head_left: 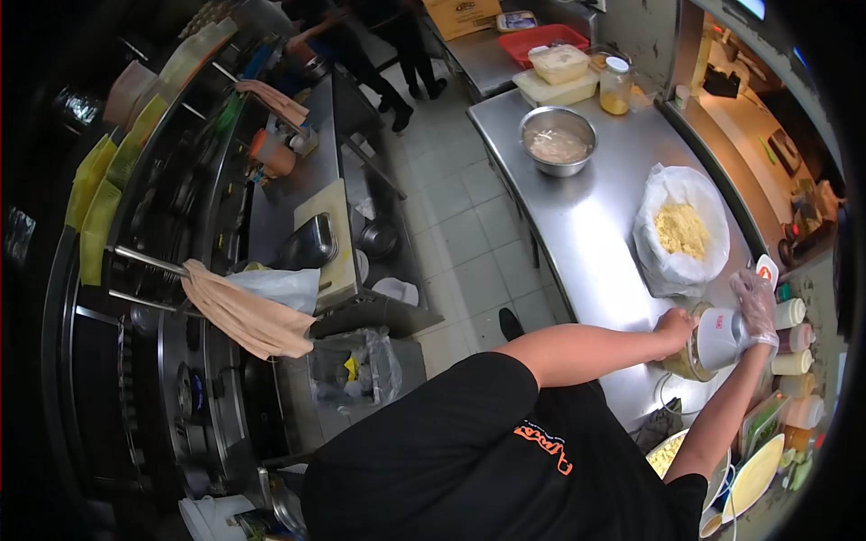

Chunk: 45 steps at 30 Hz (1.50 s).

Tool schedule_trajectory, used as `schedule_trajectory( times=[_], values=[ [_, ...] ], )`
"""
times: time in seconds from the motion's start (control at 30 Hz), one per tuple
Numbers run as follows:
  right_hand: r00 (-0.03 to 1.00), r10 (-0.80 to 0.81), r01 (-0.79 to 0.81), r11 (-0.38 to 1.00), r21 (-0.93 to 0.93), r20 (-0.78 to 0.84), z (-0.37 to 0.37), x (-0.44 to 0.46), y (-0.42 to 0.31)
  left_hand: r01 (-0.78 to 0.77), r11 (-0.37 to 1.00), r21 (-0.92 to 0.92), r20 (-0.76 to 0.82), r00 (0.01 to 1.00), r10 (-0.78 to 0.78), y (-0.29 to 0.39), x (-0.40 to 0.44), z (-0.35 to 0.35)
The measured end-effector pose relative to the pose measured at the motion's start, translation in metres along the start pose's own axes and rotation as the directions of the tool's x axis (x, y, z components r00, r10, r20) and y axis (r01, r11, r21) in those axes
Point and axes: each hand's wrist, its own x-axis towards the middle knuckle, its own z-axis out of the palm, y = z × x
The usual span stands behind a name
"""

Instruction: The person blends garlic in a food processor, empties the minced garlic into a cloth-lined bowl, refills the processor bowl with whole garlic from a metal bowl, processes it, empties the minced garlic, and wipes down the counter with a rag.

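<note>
Head camera: both hands are on a chopper (716,337) with a white motor unit, which sits toward the near right of the steel counter (591,236). The bare left hand (676,331) looks curled tight on the edge of its clear bowl (683,364), while the gloved right hand (756,305) covers the end of the motor unit; whether its fingers close round it, I cannot tell. My reading is that chopping, or seating the unit, is the step in hand; whether the motor runs does not show. The next move probably calls for steady downward pressure with the left hand bracing the bowl. Farther off stands a white bag (661,263) of yellow crumbs (681,230), near but apart from the chopper.
</note>
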Motion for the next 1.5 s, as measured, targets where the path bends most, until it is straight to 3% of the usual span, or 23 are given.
schedule_trajectory(
  times=[0.07,0.17,0.33,0.43,0.47,0.5,0.53,0.57,0.6,0.67,0.7,0.77,0.83,0.9,1.0,1.03,1.07,1.1,1.13,1.17,1.2,1.3,1.5],
  values=[
    [0.998,-0.006,0.013,0.994,0.108,-0.058,0.008,0.002,0.008,0.024,1.000,0.018,-0.013,1.000,-0.024,0.001,0.001,0.000],
    [0.998,-0.049,0.052,0.996,0.068,-0.046,0.005,0.003,0.013,0.025,0.999,0.028,-0.042,0.999,-0.023,-0.011,0.013,0.013],
    [1.000,-0.010,0.011,0.999,0.042,-0.007,-0.001,0.003,0.014,-0.067,0.995,-0.069,-0.236,0.970,0.049,-0.031,0.024,0.035],
    [0.997,-0.078,0.077,0.996,-0.036,-0.026,-0.003,0.003,0.016,-0.091,0.995,-0.048,-0.211,0.974,0.079,-0.045,0.042,0.039],
    [0.951,-0.282,0.261,0.953,-0.156,-0.130,0.012,0.010,0.050,0.003,1.000,0.028,-0.008,1.000,-0.003,-0.002,0.014,0.010],
    [0.964,-0.254,0.234,0.952,-0.199,-0.083,0.013,0.013,0.055,-0.021,1.000,-0.002,-0.009,1.000,0.021,-0.016,0.025,0.017],
    [0.974,-0.226,0.211,0.947,-0.243,-0.036,0.014,0.018,0.058,-0.069,0.988,0.140,0.008,0.998,0.068,-0.014,0.025,0.011],
    [0.993,-0.071,0.100,0.934,-0.344,0.097,0.014,0.026,0.068,-0.110,0.991,0.079,-0.037,0.993,0.113,-0.013,0.021,0.011],
    [0.955,-0.295,0.270,0.913,-0.306,-0.039,0.020,0.020,0.074,-0.045,0.997,-0.070,0.098,0.994,0.051,-0.031,0.039,0.011],
    [0.968,-0.240,0.247,0.888,-0.388,0.066,0.025,0.033,0.085,-0.005,0.999,0.051,0.140,0.990,-0.002,0.006,0.018,-0.009],
    [0.962,-0.242,0.274,0.844,-0.462,0.128,0.019,0.035,0.079,0.064,0.997,-0.047,0.095,0.994,-0.059,0.017,0.009,-0.009],
    [0.967,-0.233,0.255,0.835,-0.487,0.106,0.017,0.029,0.068,0.161,0.977,-0.142,0.140,0.980,-0.142,0.029,0.002,-0.010],
    [0.968,-0.251,0.239,0.877,-0.417,0.027,0.017,0.018,0.080,0.256,0.963,-0.085,0.154,0.958,-0.242,0.053,-0.014,-0.012],
    [0.904,-0.398,0.341,0.891,-0.301,-0.155,0.030,0.030,0.093,0.133,0.990,-0.040,0.198,0.972,-0.123,0.035,-0.002,-0.010],
    [0.927,-0.354,0.282,0.875,-0.393,-0.125,0.059,0.054,0.126,-0.185,0.933,0.309,0.117,0.981,0.156,-0.011,0.035,-0.006],
    [0.961,-0.244,0.206,0.945,-0.256,-0.130,0.050,0.046,0.112,-0.192,0.957,0.219,0.115,0.979,0.170,-0.018,0.041,-0.003],
    [0.982,-0.173,0.147,0.955,-0.257,-0.080,0.040,0.042,0.100,-0.084,0.995,0.050,0.019,0.996,0.083,-0.001,0.026,-0.002],
    [0.883,-0.455,0.385,0.842,-0.379,-0.115,0.040,0.042,0.115,-0.101,0.993,0.067,0.003,0.995,0.101,-0.003,0.029,0.000],
    [0.704,-0.696,0.539,0.652,-0.534,-0.140,0.041,0.042,0.129,-0.058,0.995,0.080,-0.005,0.998,0.059,0.006,0.020,0.001],
    [0.803,-0.592,0.499,0.727,-0.471,-0.063,0.028,0.035,0.107,-0.006,0.996,0.089,0.001,1.000,0.006,0.013,0.014,0.002],
    [0.874,-0.458,0.369,0.842,-0.394,-0.162,0.026,0.028,0.085,-0.004,0.996,0.093,-0.002,1.000,0.005,0.012,0.015,0.001],
    [0.984,-0.112,0.089,0.982,-0.165,-0.140,0.010,0.019,0.047,0.015,0.997,0.074,-0.007,1.000,-0.014,0.010,0.015,0.006],
    [0.989,-0.082,0.068,0.991,-0.113,-0.121,0.012,0.020,0.049,0.031,1.000,-0.005,-0.022,0.999,-0.031,-0.002,0.023,0.010]
  ],
)
